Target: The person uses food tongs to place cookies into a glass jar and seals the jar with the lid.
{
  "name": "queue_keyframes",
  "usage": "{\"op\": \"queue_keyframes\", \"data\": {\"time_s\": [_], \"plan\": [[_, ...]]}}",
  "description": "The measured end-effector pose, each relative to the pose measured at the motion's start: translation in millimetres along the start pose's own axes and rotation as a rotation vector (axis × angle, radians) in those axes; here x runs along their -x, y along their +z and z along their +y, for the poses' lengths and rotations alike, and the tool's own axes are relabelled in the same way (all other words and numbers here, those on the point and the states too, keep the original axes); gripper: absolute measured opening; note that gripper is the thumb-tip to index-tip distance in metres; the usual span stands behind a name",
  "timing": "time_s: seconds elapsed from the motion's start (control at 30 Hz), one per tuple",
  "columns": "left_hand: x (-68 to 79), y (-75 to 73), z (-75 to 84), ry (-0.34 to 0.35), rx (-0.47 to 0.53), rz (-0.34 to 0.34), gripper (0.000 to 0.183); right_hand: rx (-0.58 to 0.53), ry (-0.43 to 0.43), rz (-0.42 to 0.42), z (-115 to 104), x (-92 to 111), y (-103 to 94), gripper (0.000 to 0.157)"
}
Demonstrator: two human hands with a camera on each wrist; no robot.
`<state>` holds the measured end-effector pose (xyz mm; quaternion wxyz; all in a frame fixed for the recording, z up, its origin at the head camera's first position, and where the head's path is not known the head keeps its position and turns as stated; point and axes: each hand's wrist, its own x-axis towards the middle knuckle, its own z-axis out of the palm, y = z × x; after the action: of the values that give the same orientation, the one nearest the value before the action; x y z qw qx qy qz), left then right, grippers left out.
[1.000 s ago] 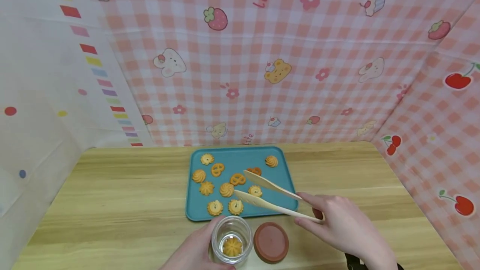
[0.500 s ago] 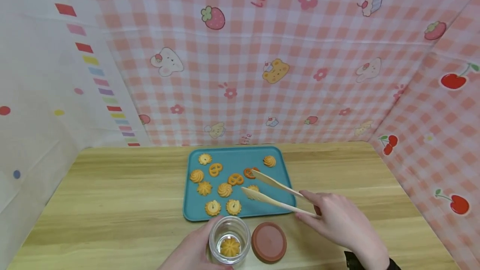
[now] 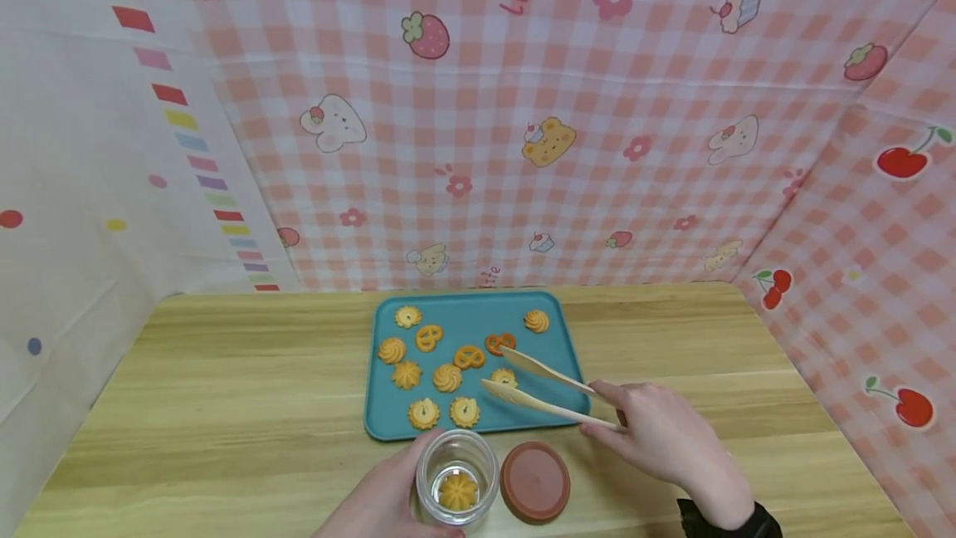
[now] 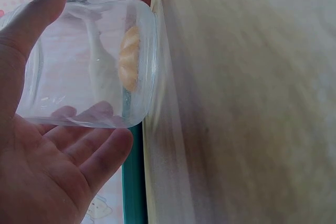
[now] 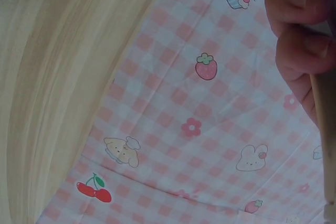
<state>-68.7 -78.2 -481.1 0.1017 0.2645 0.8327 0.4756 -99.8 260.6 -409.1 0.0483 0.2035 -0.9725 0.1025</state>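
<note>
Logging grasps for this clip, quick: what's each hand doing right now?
Left hand: holding the clear jar, one cookie inside.
Right hand: holding the tongs, their tips apart.

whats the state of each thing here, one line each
Jar: open, upright, held in the left grip
Cookie in the jar: lying at the bottom
Lid: off, flat on the table beside the jar
Tongs: arms spread, pinching nothing, held in the right grip
Tray: flat on the table, cookies and pretzels scattered on it
</note>
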Motion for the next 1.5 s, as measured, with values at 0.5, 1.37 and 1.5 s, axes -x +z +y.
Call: {"op": "queue_keyframes", "data": {"time_s": [0.5, 1.37, 1.5], "plan": [[0.9, -0.6, 1.0, -0.014, 0.013, -0.005, 0.088, -0.006, 0.015, -0.035, 1.8, -2.9, 6.4, 0.042], [-0.3, -0.9, 1.1, -0.002, 0.022, -0.008, 0.088, -0.016, -0.007, -0.045, 6.1, -3.1, 7.9, 0.024], [-0.3, -0.6, 0.8, 0.003, 0.017, -0.009, 0.088, -0.021, -0.009, -0.046, 6.5, -2.9, 7.3, 0.021]]}}
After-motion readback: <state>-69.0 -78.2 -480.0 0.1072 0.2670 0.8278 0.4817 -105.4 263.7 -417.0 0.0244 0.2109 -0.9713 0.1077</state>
